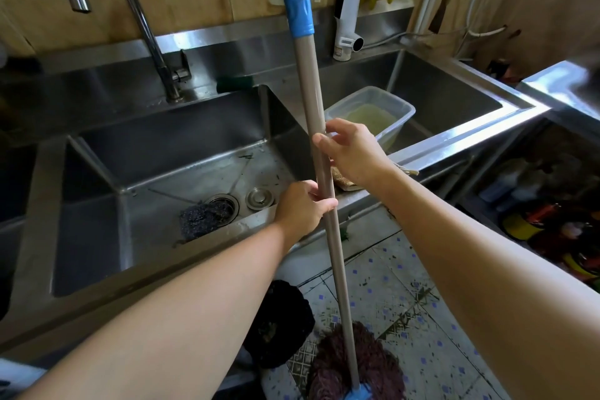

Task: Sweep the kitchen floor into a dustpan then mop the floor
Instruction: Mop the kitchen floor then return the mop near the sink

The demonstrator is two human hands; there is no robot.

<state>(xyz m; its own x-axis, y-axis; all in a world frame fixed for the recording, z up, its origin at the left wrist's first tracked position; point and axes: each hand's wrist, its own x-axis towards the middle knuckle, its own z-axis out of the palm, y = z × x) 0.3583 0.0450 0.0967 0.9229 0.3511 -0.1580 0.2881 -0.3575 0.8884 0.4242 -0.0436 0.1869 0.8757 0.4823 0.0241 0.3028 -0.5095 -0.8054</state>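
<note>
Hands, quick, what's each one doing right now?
Left hand: closed, gripping the mop handle.
Right hand: closed round the same handle, higher up.

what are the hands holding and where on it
Both hold the mop by its grey pole, mid-length below the blue sleeve: the left hand wraps it lower down, the right hand grips it just above.

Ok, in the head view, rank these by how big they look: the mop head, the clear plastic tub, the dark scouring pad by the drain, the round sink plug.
1. mop head, though it is nearest the camera
2. clear plastic tub, part hidden by the right hand
3. scouring pad
4. sink plug
</note>
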